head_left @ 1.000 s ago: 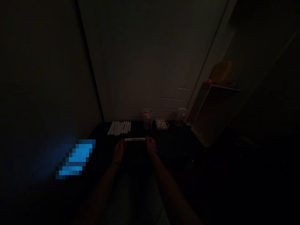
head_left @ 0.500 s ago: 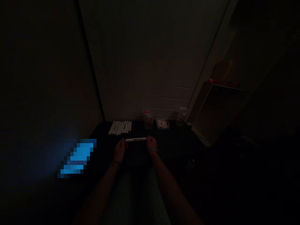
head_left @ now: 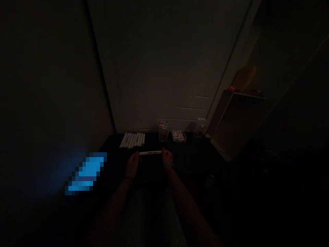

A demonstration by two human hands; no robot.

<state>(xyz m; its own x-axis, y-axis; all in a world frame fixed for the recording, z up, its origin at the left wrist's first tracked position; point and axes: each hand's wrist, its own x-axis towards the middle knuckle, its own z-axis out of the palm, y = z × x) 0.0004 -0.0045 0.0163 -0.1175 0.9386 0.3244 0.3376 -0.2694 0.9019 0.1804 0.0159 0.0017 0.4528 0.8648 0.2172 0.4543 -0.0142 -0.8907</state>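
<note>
A white marker (head_left: 150,153) lies level between my two hands over the dark table (head_left: 190,154). My left hand (head_left: 133,164) is closed on its left end, and my right hand (head_left: 167,157) grips the right end. Dark print shows along the marker's barrel. Just beyond my left hand, several white markers (head_left: 132,140) lie side by side in a row. Past my right hand stands a clear case (head_left: 163,133) with a few markers upright in it, some with red and blue ends. The room is very dark, so finger details are faint.
Right of the upright case, a clear box (head_left: 178,136) packed with markers lies on the table. Another clear case (head_left: 199,128) stands at the back right by the wall. A glowing blue blurred screen (head_left: 86,174) is at the left. A shelf unit (head_left: 228,113) stands at the right.
Both hands keep hold of the marker, which sits almost where it was. The whole view has shifted very slightly; the other things have not moved.
</note>
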